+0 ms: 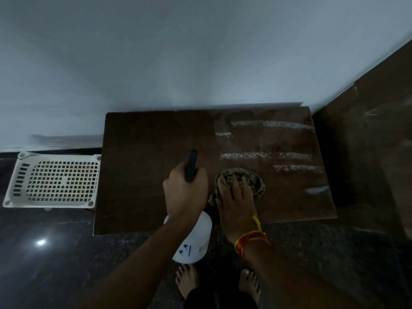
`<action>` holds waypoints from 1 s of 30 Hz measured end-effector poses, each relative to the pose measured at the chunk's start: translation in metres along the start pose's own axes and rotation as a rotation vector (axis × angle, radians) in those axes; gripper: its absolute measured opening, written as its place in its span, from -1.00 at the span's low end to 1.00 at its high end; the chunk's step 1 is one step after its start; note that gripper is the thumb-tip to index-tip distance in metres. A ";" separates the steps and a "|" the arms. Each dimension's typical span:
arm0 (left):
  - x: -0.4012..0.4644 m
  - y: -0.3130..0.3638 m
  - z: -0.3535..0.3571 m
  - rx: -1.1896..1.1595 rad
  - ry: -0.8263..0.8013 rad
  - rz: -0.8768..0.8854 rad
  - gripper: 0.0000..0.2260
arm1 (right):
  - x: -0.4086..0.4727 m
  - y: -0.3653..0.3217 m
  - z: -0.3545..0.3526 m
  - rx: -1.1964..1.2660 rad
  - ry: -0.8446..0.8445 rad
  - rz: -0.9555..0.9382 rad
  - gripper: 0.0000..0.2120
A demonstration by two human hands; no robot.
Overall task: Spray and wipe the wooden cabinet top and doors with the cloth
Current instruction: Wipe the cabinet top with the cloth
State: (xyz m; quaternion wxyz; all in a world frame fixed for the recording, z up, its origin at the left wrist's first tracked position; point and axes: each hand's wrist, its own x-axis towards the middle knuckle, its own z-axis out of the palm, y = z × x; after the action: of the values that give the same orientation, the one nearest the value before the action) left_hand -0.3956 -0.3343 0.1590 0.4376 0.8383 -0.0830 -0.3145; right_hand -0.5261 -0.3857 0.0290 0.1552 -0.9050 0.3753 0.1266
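Note:
The dark wooden cabinet top (142, 179) fills the middle of the head view, with whitish wet streaks (265, 155) across its right half. My left hand (185, 195) grips a white spray bottle (196, 239) by its black head, nozzle pointing away over the top. My right hand (236, 204) presses flat on a bunched brownish patterned cloth (245, 177) lying on the top near the front edge. An orange thread is tied round the right wrist. The cabinet doors are hidden below the top.
A white perforated plastic rack (55, 181) stands on the dark floor to the left of the cabinet. A tall brown wooden panel (367, 152) rises at the right. A pale wall lies behind. My bare feet (187, 279) stand at the cabinet's front.

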 end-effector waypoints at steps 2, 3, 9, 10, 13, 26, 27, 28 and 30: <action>0.007 0.004 0.001 -0.008 0.000 0.006 -0.87 | 0.008 -0.002 -0.006 0.008 0.017 0.006 -0.50; 0.010 0.005 0.001 -0.012 -0.004 0.011 -0.88 | 0.017 -0.004 -0.009 0.008 0.038 -0.004 -0.50; 0.029 0.011 0.004 -0.026 0.024 0.088 -0.80 | 0.075 -0.003 -0.026 -0.009 0.145 -0.014 -0.50; 0.031 0.013 0.003 -0.035 0.028 0.088 -0.80 | 0.072 -0.004 -0.025 -0.001 0.143 -0.006 -0.50; 0.036 0.020 0.001 -0.049 0.035 0.081 -0.84 | 0.047 -0.008 -0.018 0.008 0.084 0.001 -0.48; 0.055 0.024 0.001 -0.055 0.010 0.090 -0.85 | 0.107 -0.014 -0.042 0.038 0.191 0.025 -0.50; 0.056 0.026 0.001 -0.055 0.013 0.086 -0.85 | 0.102 -0.014 -0.041 0.032 0.181 0.011 -0.50; 0.058 0.028 0.000 -0.056 0.013 0.081 -0.86 | 0.095 -0.013 -0.040 0.031 0.169 0.002 -0.50; 0.061 0.031 -0.001 -0.072 0.006 0.075 -0.87 | 0.086 -0.014 -0.037 0.044 0.140 0.015 -0.50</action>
State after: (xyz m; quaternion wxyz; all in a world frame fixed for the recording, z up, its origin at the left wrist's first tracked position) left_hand -0.3429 -0.3777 0.1566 0.4792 0.8193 -0.1017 -0.2981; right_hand -0.4528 -0.4451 0.0355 0.1474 -0.9052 0.3946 0.0557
